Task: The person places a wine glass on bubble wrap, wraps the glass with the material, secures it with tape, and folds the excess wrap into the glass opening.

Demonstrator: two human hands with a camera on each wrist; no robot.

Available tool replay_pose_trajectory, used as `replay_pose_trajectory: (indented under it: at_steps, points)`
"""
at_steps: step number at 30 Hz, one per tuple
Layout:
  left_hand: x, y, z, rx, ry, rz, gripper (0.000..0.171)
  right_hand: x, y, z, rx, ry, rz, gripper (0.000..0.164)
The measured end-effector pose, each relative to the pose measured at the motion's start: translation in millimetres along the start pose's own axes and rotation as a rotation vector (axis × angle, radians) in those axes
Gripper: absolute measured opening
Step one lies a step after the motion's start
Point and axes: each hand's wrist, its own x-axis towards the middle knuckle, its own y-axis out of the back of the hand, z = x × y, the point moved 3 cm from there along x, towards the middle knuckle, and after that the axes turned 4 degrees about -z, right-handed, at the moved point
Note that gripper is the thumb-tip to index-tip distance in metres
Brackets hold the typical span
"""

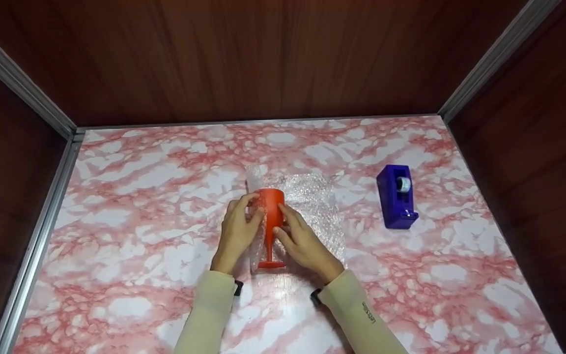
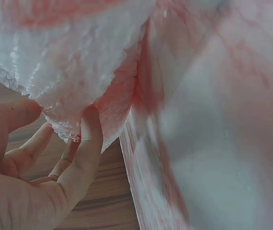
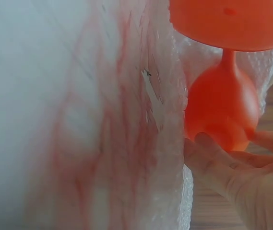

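An orange plastic goblet [image 1: 273,211] lies on its side on a sheet of clear bubble wrap [image 1: 318,201], its bowl toward the far wall and its round foot [image 1: 271,264] toward me. With the left hand [image 1: 234,233] I pinch the wrap's left edge, which is lifted and folded partly over the bowl. In the left wrist view, thumb and fingers grip a corner of the bubble wrap [image 2: 69,72]. My right hand [image 1: 308,244] holds the bowl from its right side. The right wrist view shows its fingers [image 3: 213,163] against the goblet's bowl [image 3: 220,103].
A purple tape dispenser [image 1: 397,196] with a roll of clear tape stands to the right on the pink-and-white marbled table [image 1: 130,211]. Dark wood panels [image 1: 263,59] with metal frame rails enclose the table at the back and both sides.
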Motion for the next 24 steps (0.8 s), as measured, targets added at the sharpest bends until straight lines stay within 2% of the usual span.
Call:
replay_pose_trajectory:
  at_steps: [6,12,14,19,24]
  points:
    - [-1.0,0.9,0.7,0.028,-0.015,0.018,0.035,0.8,0.3,-0.9,-0.093,0.001,0.035,0.06]
    - [-1.4,1.3,0.8,0.028,-0.034,0.031,0.034,1.7,1.7,-4.4,-0.196,0.064,0.098,0.054]
    - [-1.0,0.8,0.9,0.026,-0.036,0.031,0.034,2.3,2.9,-5.5,-0.201,0.062,0.096,0.055]
    - [-0.9,-0.5,1.6,0.04,-0.024,0.028,0.035,3.2,6.7,-6.0,-0.185,-0.004,0.062,0.059]
    - [-2.4,-2.9,4.5,0.076,-0.012,0.034,0.035,2.9,9.0,-5.8,-0.198,-0.019,0.041,0.055]
